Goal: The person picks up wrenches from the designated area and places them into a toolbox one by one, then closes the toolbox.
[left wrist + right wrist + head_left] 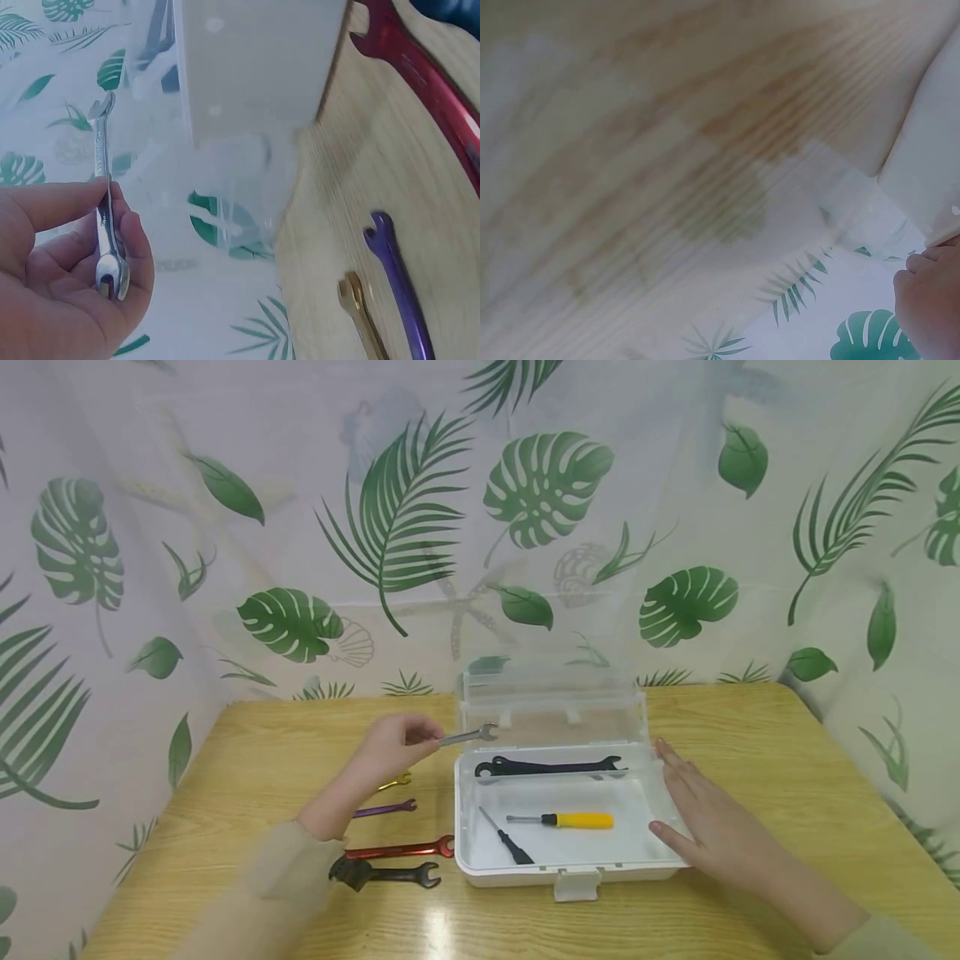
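The left hand point(393, 745) pinches a small silver open-ended wrench point(468, 735) by one end between thumb and fingers, in the air above the wooden table point(750, 760). The wrench's long axis points toward 3 o'clock, its free jaw over the left wall of the open white plastic toolbox point(467, 852). The right hand point(708, 822), fingers straight and together, rests flat against the box's right wall at 3 o'clock.

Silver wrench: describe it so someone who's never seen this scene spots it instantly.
Start at the open white toolbox on the wooden table. At its left edge, the left hand pinches a small silver wrench in the air, tip over the box's back corner. Every other wrench lies flat: gold, purple, red and black on the table, a long black one inside.
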A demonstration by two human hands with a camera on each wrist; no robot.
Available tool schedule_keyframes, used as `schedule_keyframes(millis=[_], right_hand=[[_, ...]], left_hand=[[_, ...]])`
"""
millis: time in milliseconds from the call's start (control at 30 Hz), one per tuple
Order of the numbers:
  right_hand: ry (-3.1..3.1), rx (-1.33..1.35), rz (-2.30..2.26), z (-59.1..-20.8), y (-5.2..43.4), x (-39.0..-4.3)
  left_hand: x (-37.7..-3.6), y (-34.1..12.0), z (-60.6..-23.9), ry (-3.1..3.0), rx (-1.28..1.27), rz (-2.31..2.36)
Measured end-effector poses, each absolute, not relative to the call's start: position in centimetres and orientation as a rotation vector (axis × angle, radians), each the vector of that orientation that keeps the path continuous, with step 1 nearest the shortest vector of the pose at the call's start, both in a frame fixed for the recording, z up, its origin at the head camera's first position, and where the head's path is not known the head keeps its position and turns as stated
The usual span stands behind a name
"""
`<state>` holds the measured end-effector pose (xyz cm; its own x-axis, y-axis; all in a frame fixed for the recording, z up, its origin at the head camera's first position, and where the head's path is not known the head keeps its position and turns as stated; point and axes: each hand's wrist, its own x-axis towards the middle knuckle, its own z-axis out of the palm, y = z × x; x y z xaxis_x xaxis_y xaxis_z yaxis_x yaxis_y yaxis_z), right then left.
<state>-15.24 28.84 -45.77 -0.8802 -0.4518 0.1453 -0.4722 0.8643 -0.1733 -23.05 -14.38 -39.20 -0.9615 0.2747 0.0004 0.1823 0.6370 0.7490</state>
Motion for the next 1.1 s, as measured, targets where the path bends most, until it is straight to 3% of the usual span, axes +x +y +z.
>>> schedule_keyframes(millis=[1100], right_hand=[[-2.989, 0.681, 0.351, -45.6, 28.6, -15.2]], left_hand=[[-24.7, -5.4, -39.7, 2.66, 0.698, 1.248]])
